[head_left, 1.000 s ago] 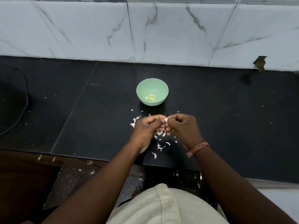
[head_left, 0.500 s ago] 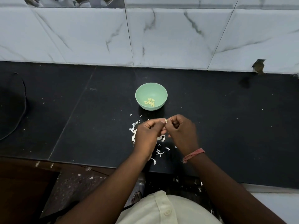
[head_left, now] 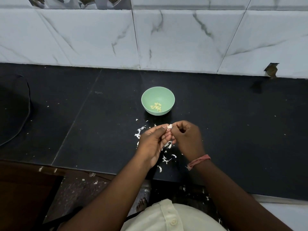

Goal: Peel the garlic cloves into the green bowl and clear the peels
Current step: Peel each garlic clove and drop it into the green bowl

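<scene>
Head view: I log the left hand (head_left: 154, 142) and right hand (head_left: 186, 139) together at centre, curled fingers of both pinching one garlic clove (head_left: 169, 126) above the black counter (head_left: 233, 139). Green bowl (head_left: 150, 95), at 12 o'clock of the hands, holds peeled cloves (head_left: 156, 107). Peels (head_left: 165, 158) lie scattered beneath the hands, more at 9 o'clock.

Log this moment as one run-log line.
left hand and right hand: pinching garlic clove | green bowl: peeled cloves inside | peels: scattered on counter, uncleared
</scene>
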The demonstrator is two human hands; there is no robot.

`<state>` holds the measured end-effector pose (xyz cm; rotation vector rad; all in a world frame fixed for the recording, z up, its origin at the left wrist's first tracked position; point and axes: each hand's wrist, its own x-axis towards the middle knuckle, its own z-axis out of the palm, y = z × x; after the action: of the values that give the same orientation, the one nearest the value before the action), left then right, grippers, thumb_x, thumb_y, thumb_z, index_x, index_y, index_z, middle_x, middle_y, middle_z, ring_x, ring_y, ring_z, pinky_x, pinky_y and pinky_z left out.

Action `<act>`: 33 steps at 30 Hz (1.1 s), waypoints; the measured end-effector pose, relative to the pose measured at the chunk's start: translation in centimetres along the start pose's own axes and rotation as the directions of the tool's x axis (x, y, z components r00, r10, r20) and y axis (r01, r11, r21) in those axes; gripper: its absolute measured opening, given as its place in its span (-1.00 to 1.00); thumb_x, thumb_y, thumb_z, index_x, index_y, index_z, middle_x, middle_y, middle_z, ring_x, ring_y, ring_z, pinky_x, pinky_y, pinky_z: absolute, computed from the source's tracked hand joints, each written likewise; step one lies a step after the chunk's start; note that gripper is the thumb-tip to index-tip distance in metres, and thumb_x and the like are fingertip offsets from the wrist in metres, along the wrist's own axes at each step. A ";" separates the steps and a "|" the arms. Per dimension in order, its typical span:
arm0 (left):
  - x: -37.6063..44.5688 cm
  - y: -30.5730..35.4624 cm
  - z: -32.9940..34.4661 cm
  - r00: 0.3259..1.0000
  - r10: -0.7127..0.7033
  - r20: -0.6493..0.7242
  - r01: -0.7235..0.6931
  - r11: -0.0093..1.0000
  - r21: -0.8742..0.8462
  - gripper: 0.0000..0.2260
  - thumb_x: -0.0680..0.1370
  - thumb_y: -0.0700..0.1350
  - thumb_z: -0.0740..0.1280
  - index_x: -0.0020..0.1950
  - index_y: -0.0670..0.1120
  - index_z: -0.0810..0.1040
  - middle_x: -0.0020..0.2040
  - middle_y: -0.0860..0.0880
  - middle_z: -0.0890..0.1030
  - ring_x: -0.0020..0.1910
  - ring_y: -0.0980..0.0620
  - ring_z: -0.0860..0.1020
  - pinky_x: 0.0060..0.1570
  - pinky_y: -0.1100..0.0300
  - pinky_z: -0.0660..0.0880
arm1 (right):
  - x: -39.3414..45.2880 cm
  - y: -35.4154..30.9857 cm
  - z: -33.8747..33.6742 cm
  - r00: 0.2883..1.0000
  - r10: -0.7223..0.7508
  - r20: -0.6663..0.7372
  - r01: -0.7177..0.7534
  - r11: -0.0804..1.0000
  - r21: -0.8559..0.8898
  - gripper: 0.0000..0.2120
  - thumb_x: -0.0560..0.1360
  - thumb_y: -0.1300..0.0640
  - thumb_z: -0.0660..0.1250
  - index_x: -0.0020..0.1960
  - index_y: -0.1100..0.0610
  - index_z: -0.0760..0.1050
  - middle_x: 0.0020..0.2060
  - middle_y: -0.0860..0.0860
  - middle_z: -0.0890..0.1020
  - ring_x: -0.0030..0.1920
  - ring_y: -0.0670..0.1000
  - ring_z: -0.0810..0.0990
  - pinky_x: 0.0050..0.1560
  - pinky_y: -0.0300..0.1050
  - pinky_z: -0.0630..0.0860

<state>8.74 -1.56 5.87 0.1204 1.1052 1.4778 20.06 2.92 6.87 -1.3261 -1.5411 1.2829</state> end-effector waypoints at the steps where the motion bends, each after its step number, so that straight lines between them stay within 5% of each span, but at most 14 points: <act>1: 0.0 0.1 0.0 1.000 -0.023 -0.001 0.023 0.999 -0.033 -0.90 0.60 -0.30 0.33 0.04 -0.28 0.63 -0.25 -0.12 0.67 -0.27 0.09 0.65 -0.07 0.25 0.62 | 0.1 -0.1 0.0 1.000 0.010 -0.002 -0.010 1.000 0.027 -0.87 0.55 0.29 0.35 -0.17 0.28 0.59 -0.41 0.09 0.65 -0.48 -0.04 0.57 -0.41 -0.19 0.54; 10: 0.6 0.1 -0.3 0.999 -0.020 -0.050 0.014 0.993 -0.115 -0.90 0.59 -0.29 0.34 0.07 -0.25 0.63 -0.21 -0.14 0.68 -0.25 0.08 0.65 -0.12 0.29 0.63 | 0.2 0.3 0.4 0.995 0.060 0.081 -0.070 0.991 0.117 -0.85 0.57 0.31 0.28 -0.02 0.20 0.63 -0.23 0.07 0.70 -0.30 -0.06 0.66 -0.24 -0.20 0.61; 13: 0.7 0.1 -0.5 0.999 0.009 -0.043 -0.012 0.997 -0.075 -0.85 0.58 -0.28 0.36 0.13 -0.25 0.63 -0.17 -0.12 0.68 -0.24 0.09 0.61 -0.17 0.32 0.62 | 0.1 0.2 0.7 0.995 0.047 0.090 -0.060 0.987 0.147 -0.93 0.54 0.26 0.40 0.02 0.19 0.62 -0.18 0.09 0.72 -0.23 -0.03 0.69 -0.19 -0.17 0.65; 27: 0.3 -0.1 0.5 0.987 0.137 -0.089 -0.126 0.985 0.122 -0.88 0.59 -0.33 0.34 0.07 -0.37 0.59 -0.32 -0.14 0.60 -0.43 0.09 0.57 -0.36 0.29 0.55 | 1.0 0.6 0.4 0.995 0.018 0.094 -0.029 0.992 0.123 -0.86 0.54 0.37 0.35 -0.14 0.28 0.66 -0.36 0.14 0.69 -0.42 -0.06 0.60 -0.35 -0.21 0.57; 33: 0.9 1.8 -0.6 1.000 -0.004 0.026 -0.001 0.983 0.182 -0.91 0.58 -0.33 0.35 0.01 -0.31 0.64 -0.30 -0.11 0.61 -0.39 0.13 0.55 -0.31 0.36 0.55 | 1.8 0.9 -0.1 0.988 0.041 0.148 -0.069 0.980 0.185 -0.87 0.52 0.38 0.39 -0.16 0.27 0.68 -0.35 0.27 0.65 -0.40 0.09 0.58 -0.34 -0.11 0.59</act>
<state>6.79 -0.81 6.31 0.2665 1.2176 1.3679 20.02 4.67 5.83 -1.1835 -1.4448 1.5490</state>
